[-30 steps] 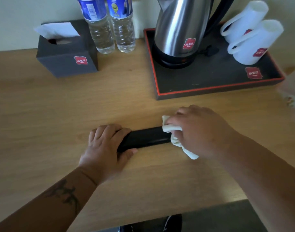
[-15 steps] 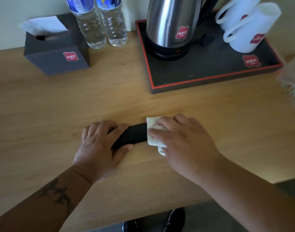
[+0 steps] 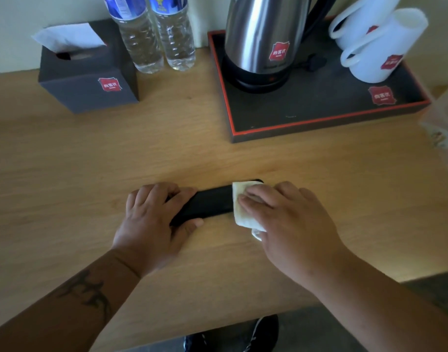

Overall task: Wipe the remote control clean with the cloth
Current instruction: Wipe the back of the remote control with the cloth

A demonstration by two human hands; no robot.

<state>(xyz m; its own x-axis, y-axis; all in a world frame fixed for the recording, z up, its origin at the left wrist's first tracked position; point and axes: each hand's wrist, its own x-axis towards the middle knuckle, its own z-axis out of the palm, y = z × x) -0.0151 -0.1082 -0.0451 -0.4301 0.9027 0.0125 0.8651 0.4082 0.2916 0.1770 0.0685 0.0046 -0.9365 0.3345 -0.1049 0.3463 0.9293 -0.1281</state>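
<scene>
A black remote control (image 3: pixel 207 203) lies flat and crosswise on the wooden table (image 3: pixel 90 174), near its front edge. My left hand (image 3: pixel 151 222) clamps the remote's left end, fingers over the top and thumb on the near side. My right hand (image 3: pixel 289 222) presses a folded white cloth (image 3: pixel 243 212) onto the remote's right end with flat fingers. The cloth covers most of that end; only a dark tip shows behind it. The remote's buttons are not visible.
At the back stand a dark tissue box (image 3: pixel 88 80), two water bottles (image 3: pixel 156 39), and a black tray with a red rim (image 3: pixel 327 120) holding a steel kettle (image 3: pixel 263 39) and two white cups (image 3: pixel 380 41). A clear bag (image 3: pixel 443 128) sits at the right edge.
My right hand slid the cloth left along the remote toward my left hand, then back right to the far end. My left hand kept its hold.
</scene>
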